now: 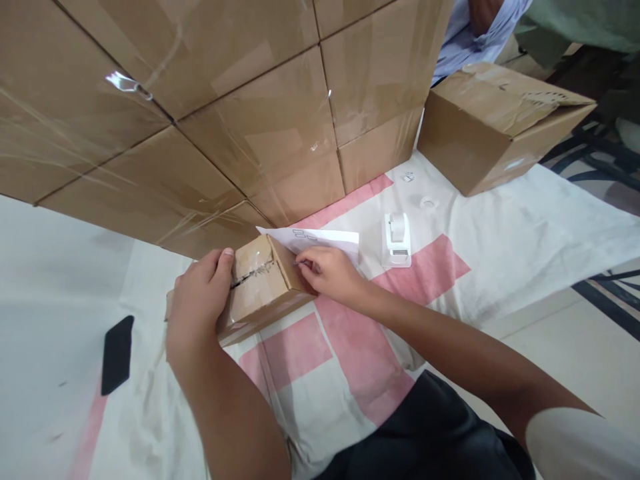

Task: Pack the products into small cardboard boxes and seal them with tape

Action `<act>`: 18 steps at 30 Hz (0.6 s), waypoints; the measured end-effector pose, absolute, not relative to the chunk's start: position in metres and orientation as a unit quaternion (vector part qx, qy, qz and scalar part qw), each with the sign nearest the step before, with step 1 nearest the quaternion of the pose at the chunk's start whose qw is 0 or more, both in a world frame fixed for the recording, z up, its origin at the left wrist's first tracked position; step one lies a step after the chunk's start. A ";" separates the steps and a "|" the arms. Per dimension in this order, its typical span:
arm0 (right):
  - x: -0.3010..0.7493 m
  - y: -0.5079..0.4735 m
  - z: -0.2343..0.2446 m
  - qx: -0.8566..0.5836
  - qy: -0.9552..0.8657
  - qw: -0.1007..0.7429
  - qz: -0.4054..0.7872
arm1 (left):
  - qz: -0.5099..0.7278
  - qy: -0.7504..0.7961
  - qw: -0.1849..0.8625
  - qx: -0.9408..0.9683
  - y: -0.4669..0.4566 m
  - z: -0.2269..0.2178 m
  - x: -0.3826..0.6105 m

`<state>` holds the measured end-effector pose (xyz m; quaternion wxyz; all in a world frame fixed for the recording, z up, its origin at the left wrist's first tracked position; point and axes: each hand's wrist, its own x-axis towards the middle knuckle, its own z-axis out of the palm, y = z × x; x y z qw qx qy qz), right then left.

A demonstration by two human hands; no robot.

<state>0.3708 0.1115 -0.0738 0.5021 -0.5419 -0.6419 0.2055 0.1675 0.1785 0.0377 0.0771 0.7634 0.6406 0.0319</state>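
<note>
A small taped cardboard box (260, 283) lies on a white and pink cloth (450, 267) in front of me. My left hand (200, 300) grips its near end, thumb on the top seam. My right hand (327, 270) rests against the box's right side with fingers curled in a pinch on something I cannot make out. A white sheet of paper (320, 239) with printed marks lies just behind that hand. A white tape dispenser (397, 240) stands to the right of the paper.
A wall of large taped cartons (225, 113) rises right behind the small box. Another carton (500, 127) sits at the back right, with a person's sleeve (470, 33) beyond it. A black phone (117, 353) lies at left. A small tape ring (429, 202) is near the dispenser.
</note>
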 end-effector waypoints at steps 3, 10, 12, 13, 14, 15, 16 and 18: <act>0.370 0.112 -0.075 -0.540 -0.641 0.506 0.204 | 0.031 0.662 0.080 0.745 0.177 0.040 0.171; 0.368 0.114 -0.077 -0.538 -0.631 0.520 0.206 | 0.039 0.653 0.083 0.752 0.177 0.039 0.169; 0.368 0.114 -0.077 -0.536 -0.632 0.522 0.204 | 0.039 0.654 0.080 0.752 0.178 0.039 0.169; 0.367 0.114 -0.078 -0.535 -0.632 0.522 0.203 | 0.038 0.654 0.079 0.751 0.178 0.039 0.170; 0.367 0.114 -0.078 -0.535 -0.632 0.523 0.202 | 0.038 0.656 0.080 0.750 0.178 0.038 0.170; 0.367 0.115 -0.078 -0.535 -0.632 0.523 0.202 | 0.038 0.657 0.081 0.748 0.178 0.039 0.170; 0.367 0.115 -0.079 -0.535 -0.632 0.524 0.202 | 0.036 0.659 0.082 0.747 0.177 0.039 0.170; 0.366 0.115 -0.080 -0.534 -0.632 0.524 0.205 | 0.034 0.660 0.082 0.746 0.177 0.039 0.171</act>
